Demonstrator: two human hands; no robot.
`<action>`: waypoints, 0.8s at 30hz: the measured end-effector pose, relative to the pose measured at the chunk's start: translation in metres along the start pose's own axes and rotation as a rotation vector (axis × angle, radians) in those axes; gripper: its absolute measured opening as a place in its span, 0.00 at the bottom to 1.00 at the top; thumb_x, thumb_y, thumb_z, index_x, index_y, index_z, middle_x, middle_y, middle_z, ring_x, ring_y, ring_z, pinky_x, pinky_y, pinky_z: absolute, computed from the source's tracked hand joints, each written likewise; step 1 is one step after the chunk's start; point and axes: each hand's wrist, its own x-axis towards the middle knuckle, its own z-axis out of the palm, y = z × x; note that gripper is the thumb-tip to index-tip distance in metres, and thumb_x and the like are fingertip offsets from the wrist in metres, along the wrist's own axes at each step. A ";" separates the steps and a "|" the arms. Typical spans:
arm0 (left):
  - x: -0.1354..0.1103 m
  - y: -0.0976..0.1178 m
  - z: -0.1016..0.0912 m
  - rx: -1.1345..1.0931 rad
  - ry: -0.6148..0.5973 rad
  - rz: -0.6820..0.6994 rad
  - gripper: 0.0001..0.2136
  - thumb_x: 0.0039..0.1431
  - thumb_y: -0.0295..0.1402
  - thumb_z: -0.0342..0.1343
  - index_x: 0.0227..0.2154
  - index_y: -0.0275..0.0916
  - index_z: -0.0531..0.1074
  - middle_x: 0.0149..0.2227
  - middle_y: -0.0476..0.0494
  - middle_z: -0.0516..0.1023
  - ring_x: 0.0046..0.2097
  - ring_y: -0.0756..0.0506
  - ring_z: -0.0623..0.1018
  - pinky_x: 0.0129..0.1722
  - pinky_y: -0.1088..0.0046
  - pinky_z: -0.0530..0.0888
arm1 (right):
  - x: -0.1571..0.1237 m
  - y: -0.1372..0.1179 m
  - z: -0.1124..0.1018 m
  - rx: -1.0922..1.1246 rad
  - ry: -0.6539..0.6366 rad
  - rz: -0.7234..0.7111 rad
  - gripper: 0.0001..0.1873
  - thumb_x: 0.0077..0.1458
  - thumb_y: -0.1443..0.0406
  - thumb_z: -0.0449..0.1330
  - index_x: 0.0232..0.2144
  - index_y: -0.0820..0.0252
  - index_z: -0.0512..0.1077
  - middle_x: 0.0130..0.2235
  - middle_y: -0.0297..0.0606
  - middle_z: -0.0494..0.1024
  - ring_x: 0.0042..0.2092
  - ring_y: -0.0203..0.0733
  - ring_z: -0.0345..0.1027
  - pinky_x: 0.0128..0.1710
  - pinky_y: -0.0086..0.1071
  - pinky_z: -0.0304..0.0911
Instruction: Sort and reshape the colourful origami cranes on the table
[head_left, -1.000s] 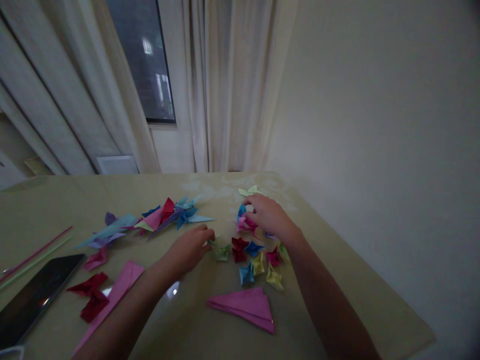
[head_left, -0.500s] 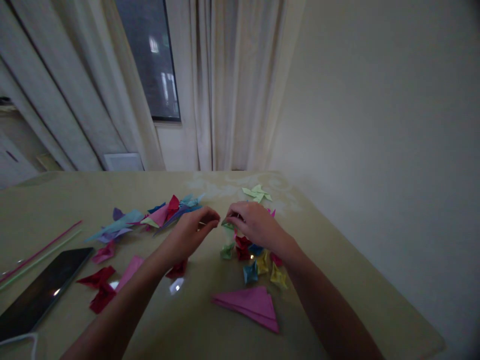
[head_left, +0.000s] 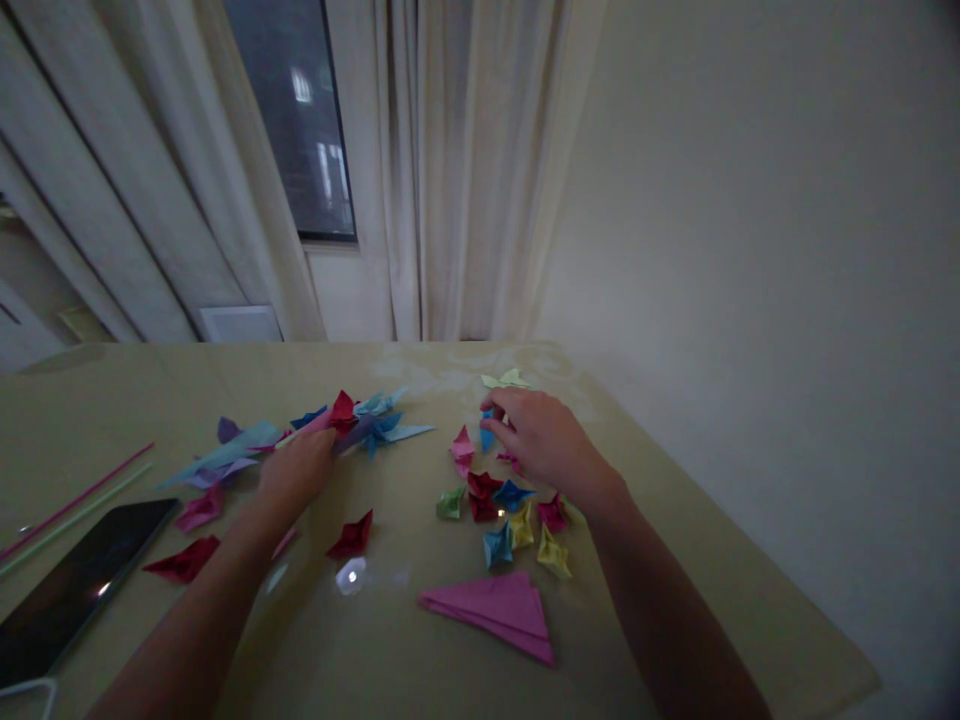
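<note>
My left hand (head_left: 300, 468) reaches into the left-hand pile of folded paper, touching or just above a pink piece (head_left: 315, 421); its fingertips are hidden. A red folded piece (head_left: 343, 412) and blue pointed pieces (head_left: 382, 428) lie just beyond it. My right hand (head_left: 536, 432) is curled, thumb and fingers closed around a small blue folded paper (head_left: 487, 432). Under and before that hand lie small folded paper pieces: pink (head_left: 463, 452), green (head_left: 451, 504), dark red (head_left: 484, 495), blue (head_left: 498, 547) and yellow (head_left: 553, 553).
A larger pink folded triangle (head_left: 491, 615) lies near the front. Light green paper (head_left: 506, 378) is at the back. To the left are a dark tablet-like device (head_left: 82, 580), pink (head_left: 82, 497) and green (head_left: 79, 518) sticks, and red pieces (head_left: 351, 537). A wall borders the right.
My hands have parted. The left moved left to the paper pile; the right moved slightly right and back. The green paper that was between them no longer shows there.
</note>
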 end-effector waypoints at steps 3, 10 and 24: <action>-0.004 0.030 -0.026 -0.062 0.037 0.085 0.13 0.67 0.39 0.48 0.40 0.41 0.77 0.37 0.37 0.83 0.40 0.35 0.82 0.40 0.62 0.75 | 0.000 -0.014 0.001 0.137 0.052 -0.066 0.12 0.67 0.60 0.65 0.50 0.57 0.77 0.47 0.42 0.82 0.47 0.48 0.77 0.47 0.37 0.67; -0.043 0.110 -0.080 -0.616 -0.008 0.465 0.12 0.69 0.42 0.53 0.39 0.42 0.77 0.32 0.49 0.80 0.34 0.47 0.78 0.34 0.74 0.72 | 0.000 -0.031 0.000 0.259 0.054 -0.273 0.14 0.65 0.62 0.68 0.52 0.57 0.78 0.50 0.44 0.80 0.53 0.48 0.73 0.54 0.41 0.66; -0.023 0.095 -0.023 -0.348 -0.207 0.500 0.14 0.70 0.36 0.49 0.48 0.41 0.80 0.52 0.39 0.81 0.53 0.40 0.79 0.56 0.64 0.73 | -0.079 -0.045 -0.033 0.545 0.429 -0.096 0.12 0.62 0.66 0.70 0.48 0.54 0.77 0.42 0.36 0.83 0.43 0.41 0.80 0.46 0.32 0.74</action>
